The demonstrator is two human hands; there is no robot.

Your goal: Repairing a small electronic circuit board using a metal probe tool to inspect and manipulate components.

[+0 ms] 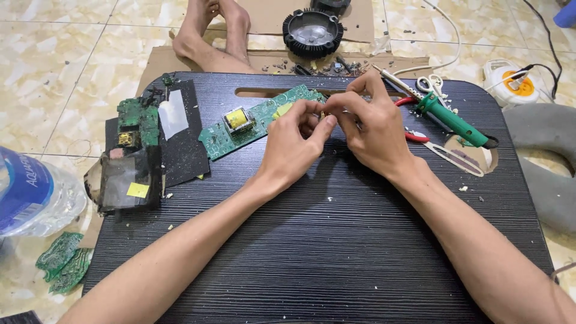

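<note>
My left hand (294, 144) and my right hand (369, 126) meet over the middle of a black lap table (324, 240). Their fingertips pinch a tiny part between them; it is too small to identify. Just behind the hands lies a long green circuit board (252, 123) with a yellow transformer (237, 119) on it. A green-handled soldering iron (447, 117) lies right of my right hand, over red-handled pliers (414, 135).
A second green board on black sheets (141, 144) lies on the table's left. A water bottle (30, 192) and board scraps (63, 261) sit on the floor at left. A black round finned housing (312, 33), my bare feet (213, 30), a white reel (513, 81) and scissors (429, 84) are beyond.
</note>
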